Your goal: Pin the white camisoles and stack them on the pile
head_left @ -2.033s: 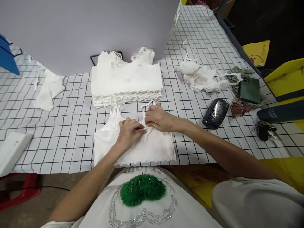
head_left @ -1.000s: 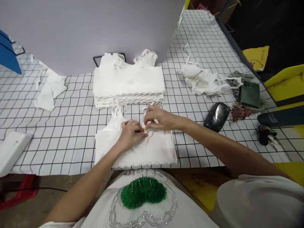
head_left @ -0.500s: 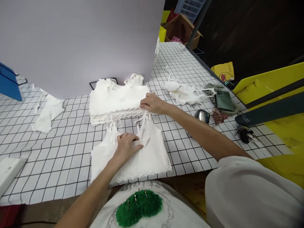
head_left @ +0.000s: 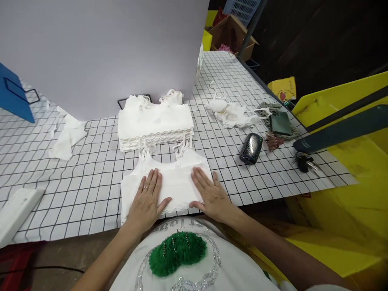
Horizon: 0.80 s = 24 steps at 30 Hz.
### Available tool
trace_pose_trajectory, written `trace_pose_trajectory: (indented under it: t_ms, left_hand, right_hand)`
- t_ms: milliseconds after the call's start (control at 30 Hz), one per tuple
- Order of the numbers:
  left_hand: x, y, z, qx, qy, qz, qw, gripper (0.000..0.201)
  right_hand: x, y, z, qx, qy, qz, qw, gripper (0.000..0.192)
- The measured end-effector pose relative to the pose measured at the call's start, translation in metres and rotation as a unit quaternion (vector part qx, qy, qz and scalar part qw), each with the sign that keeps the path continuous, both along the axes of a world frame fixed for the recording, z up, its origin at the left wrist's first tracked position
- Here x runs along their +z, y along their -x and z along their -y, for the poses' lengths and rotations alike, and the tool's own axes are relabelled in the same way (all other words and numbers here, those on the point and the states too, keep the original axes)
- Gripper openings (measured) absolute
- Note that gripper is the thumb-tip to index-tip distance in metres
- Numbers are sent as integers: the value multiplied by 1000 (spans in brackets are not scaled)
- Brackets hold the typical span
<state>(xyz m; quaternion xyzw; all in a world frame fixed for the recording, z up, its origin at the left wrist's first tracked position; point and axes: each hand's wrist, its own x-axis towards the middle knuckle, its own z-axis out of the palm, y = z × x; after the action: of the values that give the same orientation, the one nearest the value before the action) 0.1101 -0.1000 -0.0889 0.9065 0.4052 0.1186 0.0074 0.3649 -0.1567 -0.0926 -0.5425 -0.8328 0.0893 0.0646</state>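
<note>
left hand (head_left: 147, 201) and right hand (head_left: 211, 194) pressed flat, fingers spread, gripping nothing, on white camisole (head_left: 172, 180) at near edge of gridded table (head_left: 91, 169). lay crosswise, scalloped hem nearest, straps pointing away toward stack of folded tops (head_left: 154, 121) just beyond.

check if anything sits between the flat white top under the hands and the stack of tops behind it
Nothing visible does. Both the left hand and right hand lie flat on the white top; only bare gridded table and its straps separate it from the stack.
</note>
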Motion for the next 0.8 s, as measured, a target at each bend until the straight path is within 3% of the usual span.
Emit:
trace_pose_trajectory:
  t_ms: [67, 200, 300, 400, 500, 633, 700, 800]
  left_hand:
    - [-2, 2, -1, -1, -20, 3, 1000, 81]
    - [-6, 5, -3, -16, -71, 42, 996, 75]
    - [-4, 6, -7, -7, -64, 81, 995, 70]
    - [7, 6, -14, 8, -42, 127, 991, 67]
    - [23, 7, -23, -9, -50, 156, 986, 68]
    - [33, 18, -31, -39, -51, 161, 985, 69]
    - [33, 29, -33, -12, -30, 182, 983, 64]
    - [37, 42, -43, 43, 32, 230, 972, 51]
  right_hand:
    - [5, -22, 11, -49, 3, 8, 999, 90]
    - [27, -54, 1, -48, 44, -61, 996, 72]
    - [50, -83, -47, -144, 4, -147, 979, 45]
    - [68, -120, -114, -266, -63, -113, 955, 31]
    - [72, -148, -171, -325, -79, -98, 937, 25]
    - [82, -170, -218, -368, -110, -130, 914, 21]
    - [104, -179, -236, -381, -144, -168, 898, 24]
    - [160, -191, -259, -380, -211, -229, 871, 32]
